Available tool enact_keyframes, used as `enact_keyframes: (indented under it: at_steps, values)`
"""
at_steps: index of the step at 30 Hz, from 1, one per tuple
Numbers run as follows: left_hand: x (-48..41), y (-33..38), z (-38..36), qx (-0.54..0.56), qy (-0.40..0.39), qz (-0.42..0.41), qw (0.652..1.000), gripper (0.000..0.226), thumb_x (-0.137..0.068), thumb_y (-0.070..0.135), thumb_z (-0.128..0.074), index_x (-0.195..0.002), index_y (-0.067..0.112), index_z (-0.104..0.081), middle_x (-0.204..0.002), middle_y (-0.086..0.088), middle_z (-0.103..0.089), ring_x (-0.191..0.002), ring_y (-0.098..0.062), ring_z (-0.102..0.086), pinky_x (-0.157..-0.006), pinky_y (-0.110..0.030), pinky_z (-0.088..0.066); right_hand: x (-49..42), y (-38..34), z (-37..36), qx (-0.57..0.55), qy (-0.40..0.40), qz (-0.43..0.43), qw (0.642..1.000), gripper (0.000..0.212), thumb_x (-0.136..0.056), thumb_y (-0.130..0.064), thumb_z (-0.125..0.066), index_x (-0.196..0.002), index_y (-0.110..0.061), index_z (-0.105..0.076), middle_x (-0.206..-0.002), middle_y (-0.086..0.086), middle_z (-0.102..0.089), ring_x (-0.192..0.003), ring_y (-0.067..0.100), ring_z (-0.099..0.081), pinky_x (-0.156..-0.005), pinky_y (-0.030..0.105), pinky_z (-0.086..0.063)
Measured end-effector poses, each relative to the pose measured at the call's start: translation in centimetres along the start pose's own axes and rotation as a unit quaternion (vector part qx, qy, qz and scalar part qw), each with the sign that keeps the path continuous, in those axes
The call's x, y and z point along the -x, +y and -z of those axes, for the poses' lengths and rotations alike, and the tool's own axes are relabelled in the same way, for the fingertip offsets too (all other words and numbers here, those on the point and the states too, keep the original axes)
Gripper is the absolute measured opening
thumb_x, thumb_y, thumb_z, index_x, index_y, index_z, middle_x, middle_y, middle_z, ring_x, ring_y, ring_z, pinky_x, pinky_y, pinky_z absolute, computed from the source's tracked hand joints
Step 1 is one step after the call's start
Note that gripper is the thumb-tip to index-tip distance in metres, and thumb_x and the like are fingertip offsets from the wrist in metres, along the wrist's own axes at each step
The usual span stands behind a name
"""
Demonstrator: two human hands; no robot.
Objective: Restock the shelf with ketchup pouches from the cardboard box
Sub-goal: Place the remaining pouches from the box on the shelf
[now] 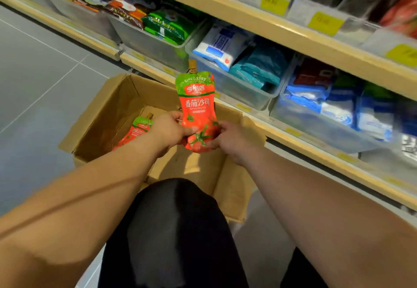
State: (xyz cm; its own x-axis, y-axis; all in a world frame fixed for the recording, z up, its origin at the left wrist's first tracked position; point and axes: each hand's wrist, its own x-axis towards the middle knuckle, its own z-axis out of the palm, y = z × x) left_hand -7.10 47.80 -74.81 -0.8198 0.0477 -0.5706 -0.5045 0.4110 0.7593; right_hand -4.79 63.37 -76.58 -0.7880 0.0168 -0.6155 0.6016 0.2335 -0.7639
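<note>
A red and green ketchup pouch with a gold cap stands upright above the open cardboard box. My left hand grips its lower left edge and my right hand grips its lower right corner. Another ketchup pouch lies inside the box, partly hidden by my left forearm. The shelf runs along the right, just beyond the box.
Clear plastic bins on the shelf hold blue, white and green packets. An upper shelf with yellow price tags overhangs them. My dark-clothed knee is in front of the box. Grey tiled floor lies to the left.
</note>
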Motion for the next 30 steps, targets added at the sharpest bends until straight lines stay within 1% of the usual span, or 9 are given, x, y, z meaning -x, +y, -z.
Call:
enact_keyframes:
  at_steps: [3, 8, 12, 18, 20, 22, 24, 27, 30]
  values:
    - [2.0, 2.6, -2.7, 0.008, 0.016, -0.061, 0.998, 0.039, -0.076, 0.013, -0.076, -0.112, 0.013, -0.061, -0.109, -0.009, -0.069, -0.097, -0.025, -0.066, -0.088, -0.045, -0.054, 2.4, -0.6, 3.5, -0.006, 0.033, 0.037, 0.999, 0.057, -0.066, 0.006, -0.074, -0.118, -0.015, -0.061, -0.109, 0.005, -0.067, -0.101, 0.026, -0.063, -0.086, 0.045, -0.054]
    - [4.8, 7.1, -7.0, 0.004, 0.058, -0.167, 0.984, 0.044, -0.078, 0.015, -0.074, -0.119, 0.016, -0.059, -0.107, -0.008, -0.067, -0.095, -0.023, -0.064, -0.087, -0.042, -0.054, 6.1, -2.1, 9.2, 0.006, 0.102, 0.123, 0.987, 0.054, -0.072, 0.005, -0.071, -0.122, -0.011, -0.059, -0.111, 0.006, -0.067, -0.102, 0.022, -0.062, -0.094, 0.038, -0.049]
    - [6.8, 11.4, -10.8, -0.024, 0.093, -0.259, 0.961, 0.042, -0.081, 0.02, -0.07, -0.12, 0.022, -0.056, -0.102, 0.0, -0.065, -0.091, -0.017, -0.061, -0.085, -0.033, -0.051, 8.9, -3.5, 14.0, 0.03, 0.194, 0.181, 0.964, 0.048, -0.076, -0.005, -0.071, -0.121, -0.018, -0.061, -0.11, 0.003, -0.068, -0.098, 0.018, -0.061, -0.089, 0.033, -0.048]
    - [8.8, 17.6, -16.1, -0.077, 0.169, -0.36, 0.914, 0.034, -0.081, 0.028, -0.069, -0.113, 0.02, -0.061, -0.086, 0.007, -0.06, -0.075, -0.012, -0.051, -0.068, -0.023, -0.037, 11.9, -5.4, 20.9, 0.041, 0.294, 0.236, 0.925, 0.045, -0.079, -0.007, -0.068, -0.12, -0.024, -0.062, -0.09, -0.008, -0.062, -0.087, 0.014, -0.058, -0.073, 0.024, -0.041]
    - [9.2, 19.6, -17.7, -0.077, 0.179, -0.387, 0.901, 0.033, -0.081, 0.03, -0.067, -0.112, 0.021, -0.06, -0.086, 0.011, -0.058, -0.069, -0.009, -0.05, -0.059, -0.013, -0.033, 12.8, -6.2, 23.2, 0.054, 0.324, 0.259, 0.908, 0.046, -0.08, -0.007, -0.066, -0.122, -0.024, -0.06, -0.091, -0.008, -0.061, -0.083, 0.009, -0.055, -0.068, 0.019, -0.037]
    - [9.6, 21.6, -19.1, -0.07, 0.169, -0.419, 0.889, 0.031, -0.082, 0.029, -0.064, -0.112, 0.023, -0.058, -0.089, 0.013, -0.058, -0.069, -0.008, -0.052, -0.056, -0.006, -0.032, 13.4, -6.9, 25.3, 0.076, 0.352, 0.271, 0.893, 0.045, -0.083, -0.009, -0.062, -0.127, -0.02, -0.057, -0.101, -0.005, -0.065, -0.088, 0.011, -0.057, -0.071, 0.018, -0.036]
    - [9.8, 23.6, -20.5, -0.07, 0.151, -0.453, 0.876, 0.03, -0.084, 0.03, -0.063, -0.112, 0.023, -0.057, -0.096, 0.009, -0.062, -0.082, -0.012, -0.057, -0.068, -0.014, -0.039, 13.7, -7.3, 27.2, 0.076, 0.38, 0.279, 0.879, 0.043, -0.085, -0.007, -0.056, -0.126, -0.019, -0.058, -0.115, -0.002, -0.066, -0.102, 0.015, -0.059, -0.075, 0.014, -0.036]
    - [9.6, 25.7, -22.4, -0.073, 0.134, -0.466, 0.871, 0.026, -0.087, 0.029, -0.061, -0.112, 0.023, -0.056, -0.109, 0.003, -0.064, -0.096, -0.016, -0.06, -0.082, -0.031, -0.049, 13.8, -7.5, 29.5, 0.029, 0.381, 0.288, 0.878, 0.04, -0.09, -0.003, -0.052, -0.126, -0.017, -0.058, -0.122, 0.001, -0.064, -0.105, 0.011, -0.057, -0.074, 0.004, -0.038]
    - [8.7, 27.1, -24.0, -0.085, 0.14, -0.465, 0.87, 0.025, -0.088, 0.029, -0.061, -0.11, 0.018, -0.057, -0.114, -0.001, -0.059, -0.097, -0.019, -0.06, -0.084, -0.032, -0.049, 13.4, -7.4, 31.2, 0.032, 0.383, 0.312, 0.869, 0.032, -0.094, -0.009, -0.051, -0.125, -0.015, -0.059, -0.116, 0.001, -0.066, -0.102, 0.015, -0.057, -0.079, 0.014, -0.039]
